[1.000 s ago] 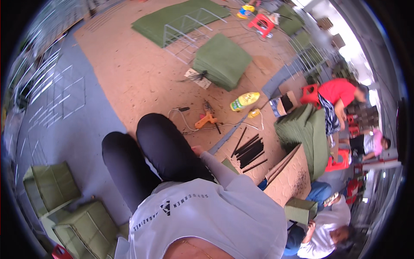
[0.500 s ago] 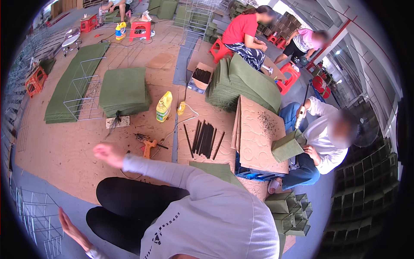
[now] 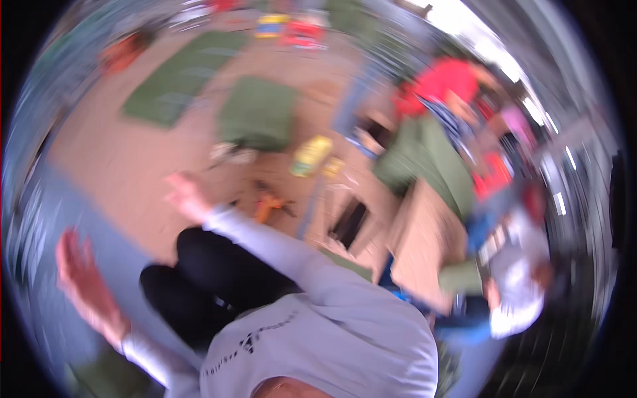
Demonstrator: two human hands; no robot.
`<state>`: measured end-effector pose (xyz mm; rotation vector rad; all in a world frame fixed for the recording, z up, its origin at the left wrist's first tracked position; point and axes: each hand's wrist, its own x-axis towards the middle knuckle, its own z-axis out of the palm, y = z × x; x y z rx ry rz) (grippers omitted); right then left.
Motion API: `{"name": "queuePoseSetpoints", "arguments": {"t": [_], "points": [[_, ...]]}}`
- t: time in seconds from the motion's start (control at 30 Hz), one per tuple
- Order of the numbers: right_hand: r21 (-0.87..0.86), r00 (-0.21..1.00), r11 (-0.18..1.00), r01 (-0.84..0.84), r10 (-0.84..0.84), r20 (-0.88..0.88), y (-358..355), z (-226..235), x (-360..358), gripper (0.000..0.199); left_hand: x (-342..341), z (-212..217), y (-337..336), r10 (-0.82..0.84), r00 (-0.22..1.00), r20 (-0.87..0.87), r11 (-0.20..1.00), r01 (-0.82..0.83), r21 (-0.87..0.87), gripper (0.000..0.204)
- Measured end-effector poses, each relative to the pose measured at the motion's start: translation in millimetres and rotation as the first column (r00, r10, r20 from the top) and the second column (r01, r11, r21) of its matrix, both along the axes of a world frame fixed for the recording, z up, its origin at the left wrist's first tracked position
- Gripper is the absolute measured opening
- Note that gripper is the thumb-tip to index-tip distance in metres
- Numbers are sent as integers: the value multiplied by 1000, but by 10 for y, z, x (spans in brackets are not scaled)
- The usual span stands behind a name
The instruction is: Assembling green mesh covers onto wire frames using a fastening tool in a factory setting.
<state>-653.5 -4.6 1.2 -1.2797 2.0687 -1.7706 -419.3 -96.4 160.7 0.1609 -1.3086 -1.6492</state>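
Observation:
The whole picture is smeared by motion. My left hand (image 3: 86, 282) is held out at the far left, fingers spread, with nothing in it. Farther in, my right hand (image 3: 189, 197) reaches over the cardboard floor covering (image 3: 142, 199), its fingers blurred but apart and seemingly holding nothing. An orange glue gun (image 3: 267, 207) lies on the cardboard to the right of that hand, not touching it. Beyond the hand stands a stack of green felt-like sheets (image 3: 255, 113). A bundle of dark sticks (image 3: 348, 222) lies right of the glue gun.
A yellow bottle (image 3: 310, 156) stands behind the glue gun. Long green sheets (image 3: 182, 76) lie at the far left. At right, a co-worker in white (image 3: 521, 278) holds a green piece (image 3: 461, 277) beside a cardboard-topped stand (image 3: 424, 245). Another person in red (image 3: 448, 86) sits behind.
The view has swung, shifting the surroundings rightward and blurring them. My left hand has come up further into view with fingers spread; my right hand stays stretched out over the cardboard.

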Motion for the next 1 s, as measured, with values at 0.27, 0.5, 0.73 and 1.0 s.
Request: {"name": "queuePoseSetpoints", "arguments": {"t": [0.27, 0.5, 0.73, 1.0], "points": [[166, 893, 881, -443, 449, 2, -88, 652, 667, 20, 1569, -1784, -188, 368, 717, 592, 714, -625, 314, 36], [279, 613, 715, -641, 696, -375, -279, 655, 1529, 18, 2651, -3213, 1024, 329, 508, 796, 309, -854, 418, 41], [222, 662, 702, -677, 713, -233, -328, 626, 1409, 14, 2285, -2788, -73, 369, 315, 874, 582, -812, 47, 35], [181, 751, 739, -649, 660, -1, -230, 729, 1382, 11, 1100, -614, -3011, 981, 52, 186, 192, -376, -906, 28]]}}
